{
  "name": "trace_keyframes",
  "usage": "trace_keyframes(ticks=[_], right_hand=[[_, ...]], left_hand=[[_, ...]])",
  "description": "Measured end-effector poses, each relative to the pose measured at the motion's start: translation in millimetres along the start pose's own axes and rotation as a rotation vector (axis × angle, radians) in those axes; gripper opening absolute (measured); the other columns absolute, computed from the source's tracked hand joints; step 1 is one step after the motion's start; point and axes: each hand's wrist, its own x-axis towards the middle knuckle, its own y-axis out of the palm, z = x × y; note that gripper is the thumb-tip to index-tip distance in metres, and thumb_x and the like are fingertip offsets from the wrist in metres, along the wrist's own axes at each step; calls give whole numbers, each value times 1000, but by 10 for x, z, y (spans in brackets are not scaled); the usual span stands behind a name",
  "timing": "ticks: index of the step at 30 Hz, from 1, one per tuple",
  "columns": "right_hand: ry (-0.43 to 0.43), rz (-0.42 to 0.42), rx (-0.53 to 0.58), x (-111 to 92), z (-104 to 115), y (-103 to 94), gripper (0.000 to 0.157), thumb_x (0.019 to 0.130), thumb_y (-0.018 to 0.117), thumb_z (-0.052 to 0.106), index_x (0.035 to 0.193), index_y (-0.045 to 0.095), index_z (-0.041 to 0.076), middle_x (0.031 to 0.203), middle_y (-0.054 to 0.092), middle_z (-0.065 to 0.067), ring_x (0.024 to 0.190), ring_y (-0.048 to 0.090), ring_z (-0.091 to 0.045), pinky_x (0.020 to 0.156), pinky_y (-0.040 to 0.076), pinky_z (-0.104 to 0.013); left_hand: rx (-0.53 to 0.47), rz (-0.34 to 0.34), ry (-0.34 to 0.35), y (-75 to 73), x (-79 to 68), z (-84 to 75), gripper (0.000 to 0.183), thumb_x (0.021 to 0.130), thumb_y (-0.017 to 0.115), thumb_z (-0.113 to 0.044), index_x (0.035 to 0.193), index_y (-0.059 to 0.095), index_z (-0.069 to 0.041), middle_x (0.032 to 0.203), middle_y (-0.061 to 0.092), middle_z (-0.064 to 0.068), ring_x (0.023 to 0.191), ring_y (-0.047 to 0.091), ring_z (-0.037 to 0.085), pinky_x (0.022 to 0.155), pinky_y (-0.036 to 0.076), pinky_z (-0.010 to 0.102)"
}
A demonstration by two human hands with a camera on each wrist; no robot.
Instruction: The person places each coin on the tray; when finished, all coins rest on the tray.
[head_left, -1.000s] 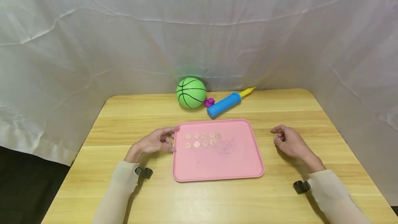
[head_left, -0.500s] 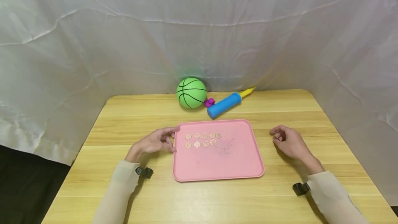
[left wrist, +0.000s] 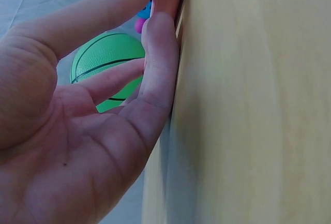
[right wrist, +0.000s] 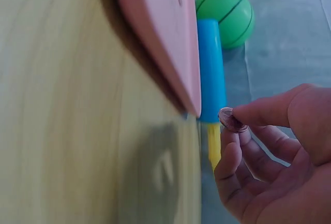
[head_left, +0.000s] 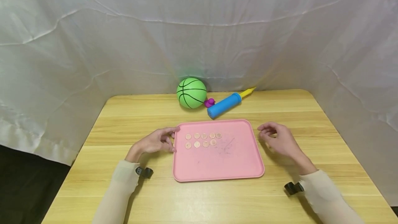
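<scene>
Copper coin (right wrist: 232, 120) pinched in right hand (head_left: 278, 141) grip just right of pink tray (head_left: 217, 168), nine coins (head_left: 202, 140) in two rows on tray, left hand (head_left: 153, 142) fingers relaxed against tray's left rim, green ball (head_left: 191, 92), blue pump (head_left: 224, 105) at table (head_left: 130, 120) back

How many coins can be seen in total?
10. Five in the back row and four in the front row on the pink tray; one coin pinched by the right hand.
</scene>
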Motion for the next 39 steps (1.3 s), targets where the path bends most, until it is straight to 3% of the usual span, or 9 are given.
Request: trace_keyframes(ticks=[5,12,27,39], right_hand=[[-31,13,4,57,133,118,16,102,73,8,117,76,2,103,78,-12,96,70,-19,77,57,-20],[-9,45,70,119,298,266,19,101,72,5,119,75,2,106,77,-13,98,68,-23,74,58,-20],[-39,143,112,289,490,743,14,100,75,5,114,76,2,101,76,-11,91,66,-18,81,55,-23],[-68,187,115,364,582,934,12,99,76,6,112,77,4,97,79,-8,86,66,-14,78,55,-22]], left_hand=[[16,-8,-6,-5,-2,9,94,89,80,7,169,32,3,132,53,25,89,67,11,83,62,20],[19,-8,-6,-4,-18,-9,95,89,80,6,170,31,3,133,53,26,90,67,12,84,62,20],[28,-9,-17,1,-32,-6,95,90,81,4,170,30,2,135,53,26,92,69,12,87,61,21],[33,0,-5,-7,-4,-2,91,91,77,6,169,30,4,134,51,25,92,71,12,85,59,18]])
